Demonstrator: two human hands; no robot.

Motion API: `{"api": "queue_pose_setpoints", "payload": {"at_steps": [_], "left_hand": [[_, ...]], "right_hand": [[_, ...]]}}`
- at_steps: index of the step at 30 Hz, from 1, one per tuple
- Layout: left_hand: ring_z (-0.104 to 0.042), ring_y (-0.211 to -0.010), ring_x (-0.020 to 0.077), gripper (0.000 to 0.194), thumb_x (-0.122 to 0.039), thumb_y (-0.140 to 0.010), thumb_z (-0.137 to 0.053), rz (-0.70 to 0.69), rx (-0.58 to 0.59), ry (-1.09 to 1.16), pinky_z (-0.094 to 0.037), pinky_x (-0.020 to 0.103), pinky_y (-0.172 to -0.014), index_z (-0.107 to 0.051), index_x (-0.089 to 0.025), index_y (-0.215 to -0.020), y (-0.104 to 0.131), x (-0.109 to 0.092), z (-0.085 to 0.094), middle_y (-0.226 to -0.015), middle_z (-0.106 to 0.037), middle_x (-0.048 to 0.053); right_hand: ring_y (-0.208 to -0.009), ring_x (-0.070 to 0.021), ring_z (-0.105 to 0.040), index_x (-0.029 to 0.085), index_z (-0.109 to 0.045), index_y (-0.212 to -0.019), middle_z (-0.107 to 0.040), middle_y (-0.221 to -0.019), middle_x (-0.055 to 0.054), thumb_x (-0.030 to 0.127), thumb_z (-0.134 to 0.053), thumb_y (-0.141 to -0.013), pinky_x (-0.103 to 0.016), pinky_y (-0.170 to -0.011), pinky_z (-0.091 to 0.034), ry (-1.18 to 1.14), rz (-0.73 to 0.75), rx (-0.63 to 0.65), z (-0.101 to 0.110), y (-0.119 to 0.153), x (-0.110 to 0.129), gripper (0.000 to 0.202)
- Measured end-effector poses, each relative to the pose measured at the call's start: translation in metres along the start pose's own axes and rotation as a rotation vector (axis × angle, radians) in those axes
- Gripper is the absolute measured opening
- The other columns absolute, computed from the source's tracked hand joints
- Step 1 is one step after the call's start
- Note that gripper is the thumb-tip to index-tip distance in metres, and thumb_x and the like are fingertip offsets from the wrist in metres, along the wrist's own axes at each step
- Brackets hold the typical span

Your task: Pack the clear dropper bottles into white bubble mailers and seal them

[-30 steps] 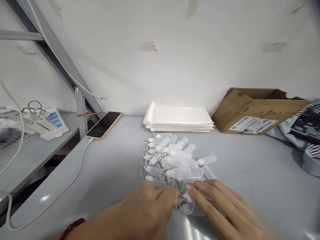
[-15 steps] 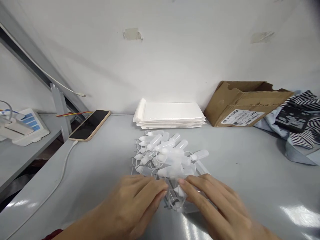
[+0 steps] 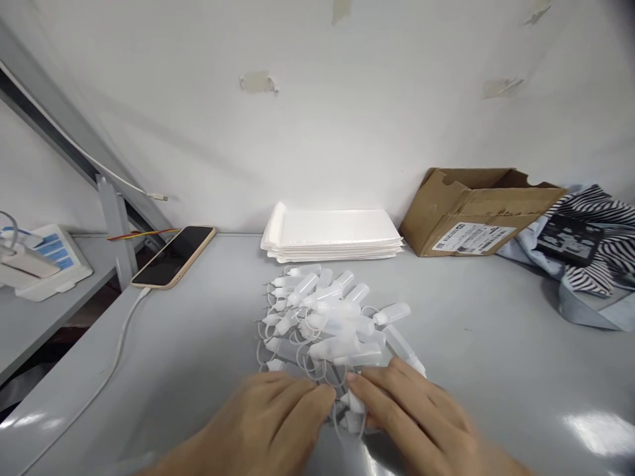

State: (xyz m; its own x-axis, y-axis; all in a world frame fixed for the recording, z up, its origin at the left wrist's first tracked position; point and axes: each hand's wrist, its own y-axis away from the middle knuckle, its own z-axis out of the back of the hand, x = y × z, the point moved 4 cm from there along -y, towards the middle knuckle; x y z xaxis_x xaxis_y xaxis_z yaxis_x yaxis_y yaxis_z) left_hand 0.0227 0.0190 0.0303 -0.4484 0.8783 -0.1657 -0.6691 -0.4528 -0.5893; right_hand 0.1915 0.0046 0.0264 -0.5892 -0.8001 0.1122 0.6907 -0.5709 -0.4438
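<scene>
A heap of translucent plastic needle-tip squeeze bottles with white conical tops and thin looped strips lies on the grey table. At its near edge, my right hand closes around a squeeze bottle, whose white top points left and whose body is mostly covered by my fingers. My left hand is slightly blurred. Its thumb and fingers are pinched together close to the bottle's tip, and what lies between them is hidden. A looped strip hangs between the two hands.
Behind the heap, a stack of white padded envelopes rests against the wall. An open cardboard box stands to its right, beside crumpled striped cloth. On the left lies a phone with a white cable plugged in.
The whole view has shifted slightly, with the scene lower in the picture. My hands stay close together at the heap's near edge, the left one still pinched beside the bottle tip.
</scene>
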Motion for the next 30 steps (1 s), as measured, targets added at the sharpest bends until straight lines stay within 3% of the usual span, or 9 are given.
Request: {"api": "queue_pose_setpoints", "payload": {"at_steps": [6, 8, 13, 17, 22, 25, 30], "left_hand": [[-0.065, -0.057, 0.0146, 0.025, -0.01, -0.097, -0.033, 0.022, -0.006, -0.023, -0.053, 0.027, -0.055, -0.057, -0.009, -0.092, 0.001, -0.002, -0.002, -0.068, -0.069, 0.003], [-0.066, -0.059, 0.0145, 0.02, -0.008, -0.095, -0.038, 0.074, -0.059, -0.009, -0.054, 0.027, -0.057, -0.058, -0.009, -0.095, 0.0, 0.001, -0.002, -0.07, -0.07, 0.004], [-0.066, -0.063, 0.0125, 0.017, -0.007, -0.088, -0.051, 0.121, -0.132, 0.056, -0.053, 0.023, -0.059, -0.058, -0.007, -0.104, 0.001, 0.009, -0.001, -0.076, -0.07, 0.003], [-0.066, -0.065, 0.0133, 0.016, -0.007, -0.087, -0.051, 0.124, -0.096, 0.048, -0.053, 0.024, -0.06, -0.058, -0.009, -0.102, 0.003, 0.013, 0.0, -0.079, -0.07, 0.004], [-0.064, -0.063, 0.0133, 0.02, -0.007, -0.087, -0.052, 0.13, -0.102, 0.041, -0.052, 0.024, -0.059, -0.056, -0.01, -0.106, 0.005, 0.015, -0.001, -0.079, -0.069, 0.005], [-0.063, -0.061, 0.0124, 0.023, -0.007, -0.088, -0.051, 0.124, -0.108, 0.032, -0.051, 0.023, -0.058, -0.054, -0.011, -0.11, 0.005, 0.016, -0.002, -0.075, -0.067, 0.003], [-0.058, -0.057, 0.0106, 0.024, -0.004, -0.087, -0.049, 0.092, -0.108, 0.047, -0.048, 0.022, -0.056, -0.053, -0.01, -0.11, 0.004, 0.013, -0.003, -0.071, -0.063, 0.001]], "right_hand": [[-0.095, -0.0233, -0.064, 0.007, -0.05, -0.125, -0.068, -0.104, -0.014, 0.037, -0.023, -0.099, -0.03, -0.076, -0.053, -0.006, -0.009, 0.04, -0.003, 0.001, -0.003, 0.048], [-0.094, -0.0214, -0.064, 0.008, -0.049, -0.126, -0.069, -0.103, -0.013, 0.037, -0.024, -0.099, -0.028, -0.078, -0.053, -0.01, -0.007, 0.031, -0.002, 0.002, -0.003, 0.047], [-0.092, -0.0177, -0.064, 0.009, -0.051, -0.122, -0.068, -0.099, -0.012, 0.021, -0.034, -0.097, -0.024, -0.072, -0.053, 0.005, -0.031, -0.05, 0.0, 0.002, -0.009, 0.032], [-0.088, -0.0166, -0.062, 0.01, -0.051, -0.119, -0.063, -0.098, -0.011, 0.009, -0.046, -0.09, -0.024, -0.068, -0.052, 0.043, -0.157, -0.216, 0.0, 0.004, -0.026, 0.029], [-0.095, -0.0182, -0.06, 0.017, -0.046, -0.121, -0.058, -0.105, -0.011, 0.014, -0.045, -0.091, -0.028, -0.074, -0.053, 0.012, -0.406, -0.33, 0.005, 0.004, -0.054, 0.03], [-0.101, -0.0198, -0.059, 0.021, -0.042, -0.124, -0.056, -0.113, -0.011, 0.019, -0.041, -0.093, -0.032, -0.078, -0.054, -0.056, -0.48, -0.255, 0.001, 0.003, -0.065, 0.031], [-0.111, -0.0228, -0.055, 0.022, -0.046, -0.123, -0.055, -0.12, -0.011, 0.022, -0.041, -0.093, -0.043, -0.091, -0.05, -0.128, -0.447, -0.063, -0.014, 0.005, -0.071, 0.031]]}}
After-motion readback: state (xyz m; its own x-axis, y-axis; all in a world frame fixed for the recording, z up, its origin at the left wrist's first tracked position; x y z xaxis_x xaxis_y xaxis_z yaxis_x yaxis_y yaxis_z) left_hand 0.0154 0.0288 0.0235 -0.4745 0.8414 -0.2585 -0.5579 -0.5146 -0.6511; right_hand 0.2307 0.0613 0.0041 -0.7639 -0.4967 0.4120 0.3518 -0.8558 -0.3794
